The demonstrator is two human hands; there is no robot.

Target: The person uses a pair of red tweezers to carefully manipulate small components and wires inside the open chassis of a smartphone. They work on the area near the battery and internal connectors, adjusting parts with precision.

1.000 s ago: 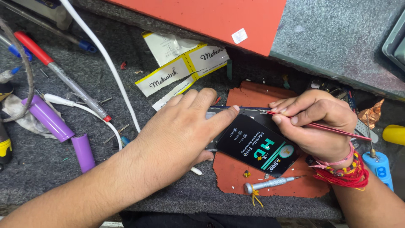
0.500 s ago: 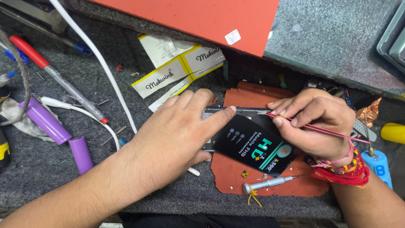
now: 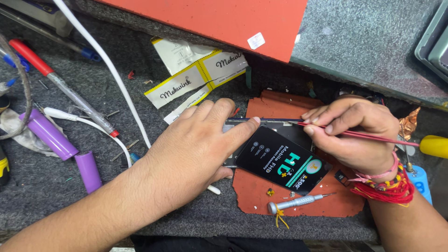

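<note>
A grey felt table carries an orange mat. On the mat lies a dark phone. The left hand presses flat, fingers spread, on the phone's left part. The right hand pinches thin red tweezers at the phone's top edge.

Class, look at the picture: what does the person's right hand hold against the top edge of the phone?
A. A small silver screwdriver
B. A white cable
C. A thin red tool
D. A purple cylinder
C: the right hand pinches a thin red tool whose tip meets the top edge of the phone, while the left hand presses the phone down.
</note>
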